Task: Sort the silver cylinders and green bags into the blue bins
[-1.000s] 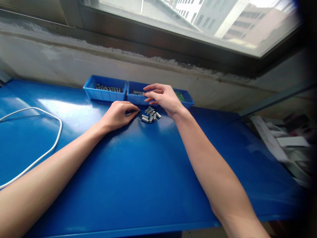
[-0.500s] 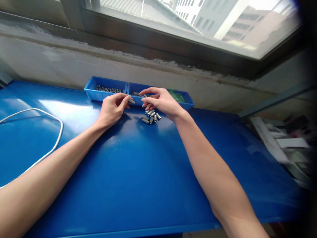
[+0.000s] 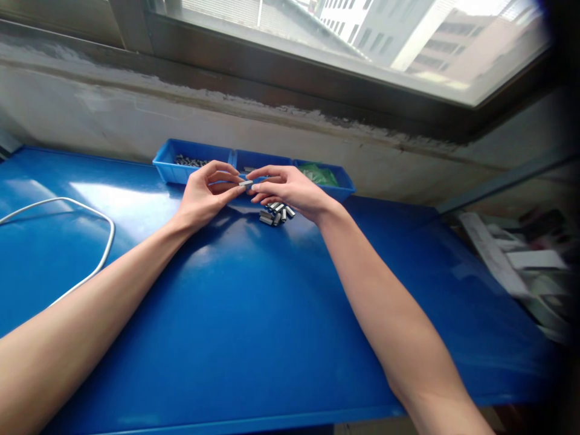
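Observation:
Between my two hands is a small metal piece (image 3: 245, 183), held above the blue table. My left hand (image 3: 209, 192) pinches its left end between thumb and fingers. The fingertips of my right hand (image 3: 290, 188) close around its right end; the exact contact is too small to tell. Just below my right hand, several similar metal pieces (image 3: 267, 219) lie in a loose pile on the table. Behind my hands stand a left blue bin (image 3: 174, 174) with small metal parts, a middle bin (image 3: 258, 158) partly hidden, and a right bin (image 3: 342, 191) holding a green bag (image 3: 319, 174).
The bins stand against the wall (image 3: 389, 166) below a window. A white cable (image 3: 111, 232) curves over the left side of the blue table (image 3: 254, 338). White and grey items (image 3: 534, 260) lie beyond the table at the right.
My right hand has moved left and its fingers have closed on the metal piece. My left hand has turned slightly, with its fingers raised and the piece now more level.

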A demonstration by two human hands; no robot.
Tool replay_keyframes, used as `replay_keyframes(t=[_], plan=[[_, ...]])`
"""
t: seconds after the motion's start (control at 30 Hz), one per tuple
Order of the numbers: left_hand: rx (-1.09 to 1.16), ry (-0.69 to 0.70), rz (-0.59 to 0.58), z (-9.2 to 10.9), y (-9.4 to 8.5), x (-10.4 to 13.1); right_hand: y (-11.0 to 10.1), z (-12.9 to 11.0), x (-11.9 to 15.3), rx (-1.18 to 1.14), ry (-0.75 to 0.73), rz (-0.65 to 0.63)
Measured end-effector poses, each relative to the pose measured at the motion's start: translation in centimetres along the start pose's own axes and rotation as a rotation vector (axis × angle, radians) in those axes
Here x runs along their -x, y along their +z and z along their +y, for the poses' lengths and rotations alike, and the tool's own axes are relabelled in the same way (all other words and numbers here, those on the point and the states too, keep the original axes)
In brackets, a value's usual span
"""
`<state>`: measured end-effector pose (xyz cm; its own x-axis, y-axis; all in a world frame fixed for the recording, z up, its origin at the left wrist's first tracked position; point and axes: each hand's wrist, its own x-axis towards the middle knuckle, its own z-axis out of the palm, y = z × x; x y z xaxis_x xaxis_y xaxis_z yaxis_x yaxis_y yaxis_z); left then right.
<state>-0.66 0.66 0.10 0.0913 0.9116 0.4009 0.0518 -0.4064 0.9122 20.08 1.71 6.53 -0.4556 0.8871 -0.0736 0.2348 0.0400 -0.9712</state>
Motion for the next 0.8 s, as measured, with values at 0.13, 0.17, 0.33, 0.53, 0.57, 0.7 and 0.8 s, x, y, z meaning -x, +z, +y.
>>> replay_keyframes(t=[0.13,0.17,0.33,0.53,0.57,0.7,0.8], plan=[[0.000,-0.014,-0.028,0.0,0.1,0.1,0.2,-0.2,0.2,-0.050,-0.009,0.020],[-0.001,-0.019,-0.033,0.0,0.1,0.1,0.2,-0.3,0.2,-0.051,-0.015,0.036],[-0.127,0.044,-0.050,0.0,0.4,0.2,-0.2,-0.2,-0.1,-0.061,-0.062,0.183],[-0.442,0.348,-0.369,0.6,0.7,0.5,-0.8,0.3,-0.8,-0.055,-0.074,0.339],[-0.470,0.395,-0.417,0.5,0.8,0.5,-0.8,0.4,-0.8,-0.048,-0.064,0.339],[-0.543,0.470,-0.479,0.3,0.8,0.7,-0.6,0.2,-0.7,-0.016,-0.055,0.311],[-0.585,0.475,-0.468,0.2,0.8,0.8,-0.5,0.1,-0.6,0.002,-0.055,0.298]])
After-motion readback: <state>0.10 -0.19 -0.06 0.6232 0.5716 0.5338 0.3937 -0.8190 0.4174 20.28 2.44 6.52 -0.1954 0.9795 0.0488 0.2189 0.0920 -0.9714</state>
